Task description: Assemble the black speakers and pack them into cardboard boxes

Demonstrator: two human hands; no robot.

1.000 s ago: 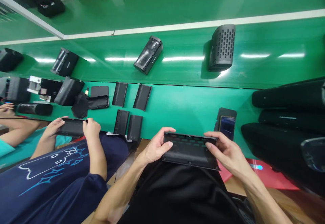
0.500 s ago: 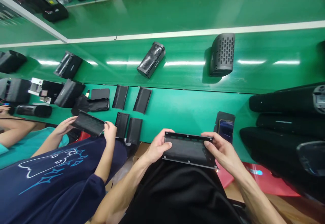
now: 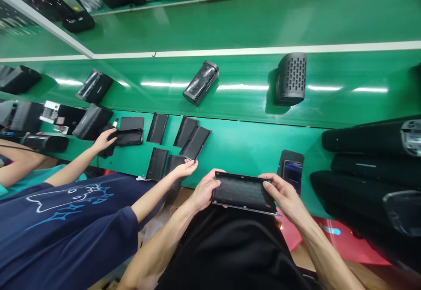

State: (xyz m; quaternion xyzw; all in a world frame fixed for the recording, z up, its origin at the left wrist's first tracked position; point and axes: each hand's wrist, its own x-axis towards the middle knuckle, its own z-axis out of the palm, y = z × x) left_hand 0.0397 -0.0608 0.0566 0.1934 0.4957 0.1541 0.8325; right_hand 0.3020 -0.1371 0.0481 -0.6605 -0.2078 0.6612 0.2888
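Observation:
A black rectangular panel (image 3: 245, 192) with raised edges and small tabs is held level above my lap, its hollow side up. My left hand (image 3: 205, 190) grips its left end, thumb on top. At the right end my right hand (image 3: 283, 193) is closed on it, thumb over the edge. Just beyond my right hand, a phone (image 3: 292, 173) lies on dark flat pieces on the green bench (image 3: 243, 143).
A co-worker's hand (image 3: 186, 168) holds another panel (image 3: 196, 142) left of me, near several similar panels. Speakers (image 3: 201, 83) (image 3: 291, 79) stand or lie on the green belt (image 3: 243, 101). Large black speakers (image 3: 358, 167) crowd the right side, beside a red surface (image 3: 362, 246).
The co-worker has moved a panel from above the lap to the bench, overlapping another, and stretched the other hand toward a black tray. My hands still hold the panel, with little movement.

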